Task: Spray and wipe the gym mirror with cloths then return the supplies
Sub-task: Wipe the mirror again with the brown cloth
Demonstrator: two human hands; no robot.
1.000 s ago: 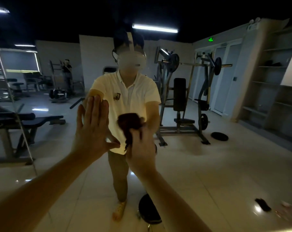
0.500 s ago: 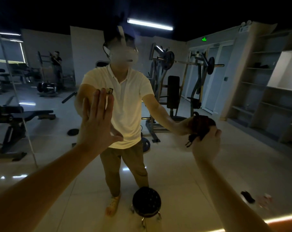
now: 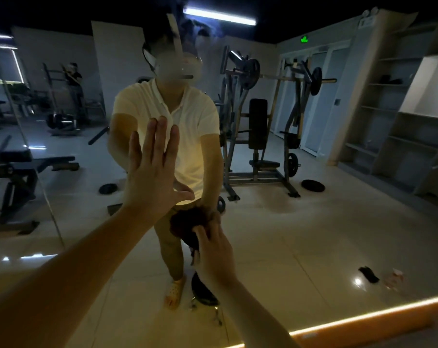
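The gym mirror [image 3: 338, 222] fills the whole view and reflects me in a pale polo shirt. My left hand [image 3: 154, 172] presses flat on the glass at chest height, fingers straight and spread. Lower and to the right, my right hand [image 3: 213, 257] grips a bunched dark red cloth [image 3: 187, 224] and holds it against the mirror near the reflected waist. In the reflection a second dark cloth [image 3: 368, 274] lies on the floor at the lower right beside a pale blurred object [image 3: 395, 281]. No spray bottle is plainly visible.
A glowing orange strip [image 3: 363, 320] runs along the mirror's bottom edge. Reflected are a black stool [image 3: 203, 290] behind me, a weight machine [image 3: 258, 136], benches [image 3: 17, 169] at left, shelving [image 3: 401, 109] at right and another person [image 3: 73, 81] far back.
My right hand swept the cloth out to the right, then back left and down to the mirror's lower middle. My left hand stayed flat on the glass.
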